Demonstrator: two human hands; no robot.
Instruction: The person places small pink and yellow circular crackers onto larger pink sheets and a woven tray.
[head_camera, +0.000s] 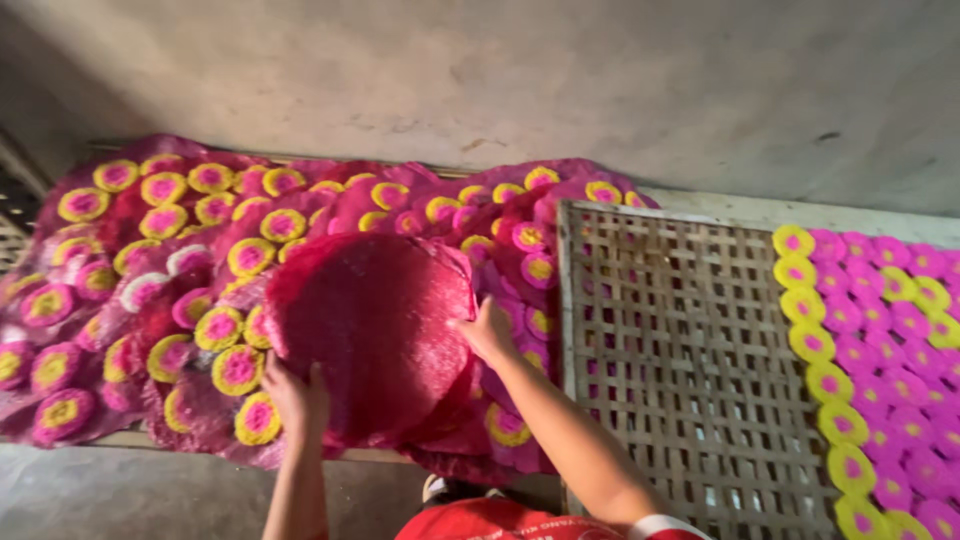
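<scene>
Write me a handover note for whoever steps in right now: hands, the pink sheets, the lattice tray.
Left hand: grips the near edge of the round pink sheet.
Right hand: grips the sheet's right edge.
Sheet: lifted over the heap of pink-and-yellow rosette sheets.
Bamboo lattice tray: to the right, left part bare, right part covered with rosettes.
Done: sheet in both hands.
Left: sheet not yet set down.

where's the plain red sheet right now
In the head view the red sheet lies centre-left on the pile of flowered sheets, left of the bamboo rack, with the left hand at its lower edge and the right hand at its right edge.
</scene>
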